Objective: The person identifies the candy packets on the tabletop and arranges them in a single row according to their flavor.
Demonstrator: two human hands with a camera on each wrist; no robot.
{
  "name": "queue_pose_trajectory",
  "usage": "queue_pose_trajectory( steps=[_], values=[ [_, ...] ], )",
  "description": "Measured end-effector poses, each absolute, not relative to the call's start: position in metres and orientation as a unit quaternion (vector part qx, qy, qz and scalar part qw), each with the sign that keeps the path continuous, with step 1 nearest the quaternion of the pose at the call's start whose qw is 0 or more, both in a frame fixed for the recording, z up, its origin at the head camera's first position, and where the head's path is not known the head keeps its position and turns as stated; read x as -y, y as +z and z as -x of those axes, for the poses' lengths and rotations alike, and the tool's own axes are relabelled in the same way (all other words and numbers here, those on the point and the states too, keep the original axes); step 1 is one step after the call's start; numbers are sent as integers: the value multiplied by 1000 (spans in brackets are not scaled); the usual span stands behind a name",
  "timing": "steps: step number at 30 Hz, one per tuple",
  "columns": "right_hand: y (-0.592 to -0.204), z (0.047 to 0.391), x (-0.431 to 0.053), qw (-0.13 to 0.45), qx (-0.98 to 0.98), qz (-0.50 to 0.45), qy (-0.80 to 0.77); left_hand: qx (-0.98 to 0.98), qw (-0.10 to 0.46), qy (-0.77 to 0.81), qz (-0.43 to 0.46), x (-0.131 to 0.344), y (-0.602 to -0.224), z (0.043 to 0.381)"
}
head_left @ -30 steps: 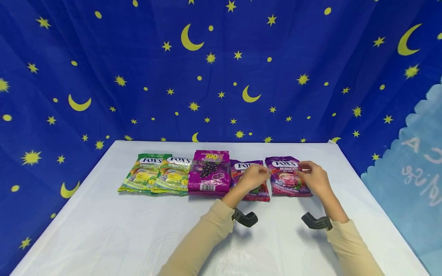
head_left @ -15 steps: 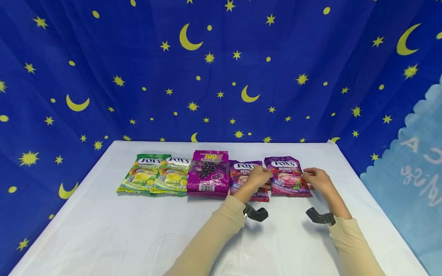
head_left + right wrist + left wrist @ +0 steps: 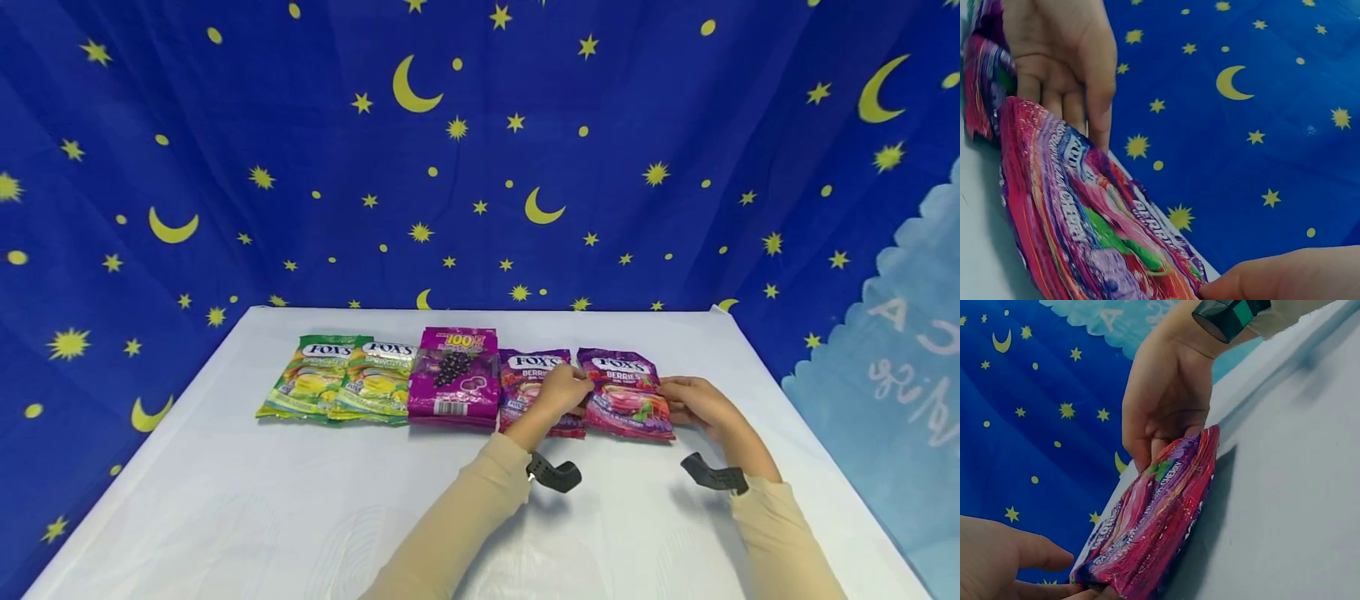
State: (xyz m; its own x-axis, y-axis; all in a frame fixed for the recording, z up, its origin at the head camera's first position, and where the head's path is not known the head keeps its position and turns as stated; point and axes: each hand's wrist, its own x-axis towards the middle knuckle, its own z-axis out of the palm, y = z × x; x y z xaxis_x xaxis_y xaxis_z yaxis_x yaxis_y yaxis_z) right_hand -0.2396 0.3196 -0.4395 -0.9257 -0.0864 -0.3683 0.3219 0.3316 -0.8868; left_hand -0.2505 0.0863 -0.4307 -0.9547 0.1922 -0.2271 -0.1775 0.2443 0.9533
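At the right end of the row, a purple and red Fox's Berries candy bag point(image 3: 627, 396) lies between my two hands. My left hand point(image 3: 562, 388) holds its left edge, the thumb above and the fingers reaching under it. On the opposite edge my right hand point(image 3: 701, 400) pinches the bag, thumb on top. Seen from the left wrist, the bag point(image 3: 1147, 519) is tilted, with a shadow on the table below its lower edge. A second Berries candy bag point(image 3: 517, 404) is just left of it, partly covered by my left hand and wrist.
Left of these lies a larger purple candy bag point(image 3: 453, 383) with a grape picture. Two green and yellow Fox's candy bags point(image 3: 300, 387) overlap at the row's left end. All are on a white-covered table point(image 3: 300, 508), before a blue star-patterned curtain point(image 3: 480, 167).
My left hand has moved right to the bag's edge. My right hand has moved from over the bag to its right edge. The bag has shifted slightly toward me and tilted.
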Motion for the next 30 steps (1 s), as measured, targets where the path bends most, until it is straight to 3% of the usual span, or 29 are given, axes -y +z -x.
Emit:
queue_pose_trajectory(
  steps=[12,30],
  values=[
    [-448,210,-305,200,-740,-47,-641,-765,136,629,-28,-67,-435,229],
    [-421,196,-255,165,-733,-23,-660,-762,72,638,-90,-11,-418,211]
  ],
)
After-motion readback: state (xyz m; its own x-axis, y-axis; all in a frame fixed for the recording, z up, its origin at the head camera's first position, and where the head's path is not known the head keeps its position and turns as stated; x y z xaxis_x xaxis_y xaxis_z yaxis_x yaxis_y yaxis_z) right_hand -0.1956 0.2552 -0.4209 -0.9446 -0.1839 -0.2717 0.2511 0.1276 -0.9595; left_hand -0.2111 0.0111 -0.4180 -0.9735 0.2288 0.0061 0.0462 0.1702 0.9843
